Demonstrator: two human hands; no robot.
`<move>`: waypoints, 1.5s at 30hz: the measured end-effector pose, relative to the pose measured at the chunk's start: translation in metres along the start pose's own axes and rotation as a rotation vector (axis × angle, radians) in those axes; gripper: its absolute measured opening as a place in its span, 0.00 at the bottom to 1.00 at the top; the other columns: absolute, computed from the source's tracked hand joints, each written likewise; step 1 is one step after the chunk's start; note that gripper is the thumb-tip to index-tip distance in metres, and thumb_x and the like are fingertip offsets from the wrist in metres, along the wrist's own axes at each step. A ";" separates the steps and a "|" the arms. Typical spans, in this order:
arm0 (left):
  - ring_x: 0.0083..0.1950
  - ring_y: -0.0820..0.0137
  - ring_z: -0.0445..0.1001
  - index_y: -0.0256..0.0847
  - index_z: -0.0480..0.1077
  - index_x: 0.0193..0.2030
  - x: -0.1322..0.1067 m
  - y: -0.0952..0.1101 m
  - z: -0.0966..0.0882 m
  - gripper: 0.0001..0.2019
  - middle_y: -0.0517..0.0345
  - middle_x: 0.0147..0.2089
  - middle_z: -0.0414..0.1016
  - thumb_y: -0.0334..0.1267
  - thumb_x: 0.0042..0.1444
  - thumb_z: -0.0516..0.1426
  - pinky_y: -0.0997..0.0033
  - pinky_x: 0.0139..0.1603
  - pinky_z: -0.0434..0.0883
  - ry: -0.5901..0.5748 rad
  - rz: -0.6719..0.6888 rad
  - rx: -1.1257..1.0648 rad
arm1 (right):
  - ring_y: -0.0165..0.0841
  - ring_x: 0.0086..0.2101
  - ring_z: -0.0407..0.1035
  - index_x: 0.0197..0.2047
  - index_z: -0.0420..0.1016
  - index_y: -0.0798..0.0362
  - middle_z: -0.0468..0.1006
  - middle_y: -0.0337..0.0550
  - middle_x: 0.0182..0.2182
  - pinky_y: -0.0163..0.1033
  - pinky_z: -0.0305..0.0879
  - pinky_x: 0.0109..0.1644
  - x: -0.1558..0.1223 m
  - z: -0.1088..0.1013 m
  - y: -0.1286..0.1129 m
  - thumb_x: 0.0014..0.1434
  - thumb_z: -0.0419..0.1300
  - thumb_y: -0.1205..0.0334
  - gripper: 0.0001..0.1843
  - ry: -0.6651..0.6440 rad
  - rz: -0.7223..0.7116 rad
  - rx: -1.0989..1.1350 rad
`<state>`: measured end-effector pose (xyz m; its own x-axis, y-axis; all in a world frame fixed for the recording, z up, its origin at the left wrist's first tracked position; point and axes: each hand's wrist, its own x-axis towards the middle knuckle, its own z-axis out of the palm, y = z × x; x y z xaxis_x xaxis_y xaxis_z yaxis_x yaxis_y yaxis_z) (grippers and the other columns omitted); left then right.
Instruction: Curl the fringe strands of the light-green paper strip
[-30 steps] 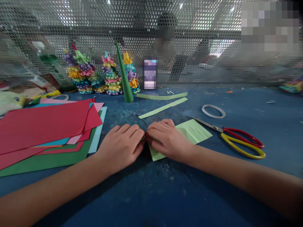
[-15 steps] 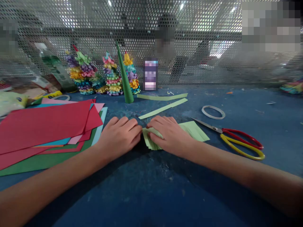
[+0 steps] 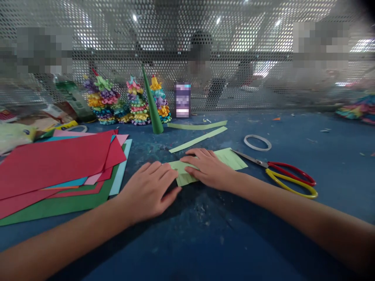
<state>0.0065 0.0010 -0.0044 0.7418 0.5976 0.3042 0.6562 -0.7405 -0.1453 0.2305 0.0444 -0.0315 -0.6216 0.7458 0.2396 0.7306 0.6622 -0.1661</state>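
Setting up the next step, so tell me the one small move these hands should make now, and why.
Probably slide the left hand onto the near end of the light green paper. The right hand is pressing on the paper, while the left hand sits just off it, so that end looks unheld and could shift.

light: bright glare through perforated mesh | foreground dim | edges warped

Pale green paper sheet, fringed edge, lying flat under the right hand, on a blue tabletop
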 end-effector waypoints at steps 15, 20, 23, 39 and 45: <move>0.37 0.66 0.66 0.41 0.69 0.38 0.009 -0.010 0.019 0.11 0.58 0.34 0.71 0.39 0.64 0.48 0.66 0.35 0.56 -0.057 0.066 -0.010 | 0.32 0.33 0.64 0.32 0.70 0.54 0.73 0.41 0.29 0.37 0.55 0.39 -0.005 -0.012 -0.033 0.62 0.50 0.65 0.10 0.126 -0.079 0.112; 0.38 0.67 0.67 0.42 0.68 0.40 0.010 -0.014 0.019 0.10 0.58 0.37 0.71 0.41 0.64 0.48 0.68 0.37 0.59 -0.120 -0.077 -0.210 | 0.32 0.35 0.65 0.36 0.70 0.53 0.75 0.40 0.31 0.37 0.57 0.40 -0.007 -0.006 -0.035 0.58 0.54 0.68 0.04 0.110 -0.068 0.169; 0.39 0.68 0.67 0.43 0.68 0.40 0.012 -0.016 0.018 0.10 0.60 0.36 0.71 0.41 0.64 0.48 0.70 0.37 0.60 -0.131 -0.157 -0.365 | 0.34 0.36 0.65 0.39 0.68 0.54 0.75 0.42 0.35 0.38 0.57 0.41 -0.007 -0.003 -0.033 0.59 0.54 0.66 0.04 0.116 -0.077 0.115; 0.37 0.65 0.65 0.39 0.65 0.36 0.009 -0.005 0.009 0.06 0.55 0.36 0.69 0.35 0.60 0.49 0.65 0.36 0.59 -0.160 -0.089 -0.266 | 0.33 0.33 0.62 0.33 0.66 0.53 0.72 0.41 0.31 0.38 0.57 0.39 -0.008 -0.001 -0.034 0.62 0.52 0.63 0.06 0.121 -0.112 0.102; 0.37 0.67 0.66 0.41 0.65 0.41 0.009 -0.006 0.015 0.07 0.58 0.38 0.70 0.35 0.64 0.47 0.66 0.37 0.58 -0.089 -0.103 -0.295 | 0.32 0.34 0.63 0.36 0.66 0.54 0.71 0.42 0.32 0.36 0.58 0.39 -0.010 -0.005 -0.034 0.63 0.50 0.65 0.06 0.132 -0.090 0.225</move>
<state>0.0115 0.0153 -0.0150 0.6915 0.6887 0.2181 0.6693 -0.7244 0.1652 0.2130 0.0143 -0.0239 -0.6284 0.6771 0.3830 0.5838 0.7359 -0.3431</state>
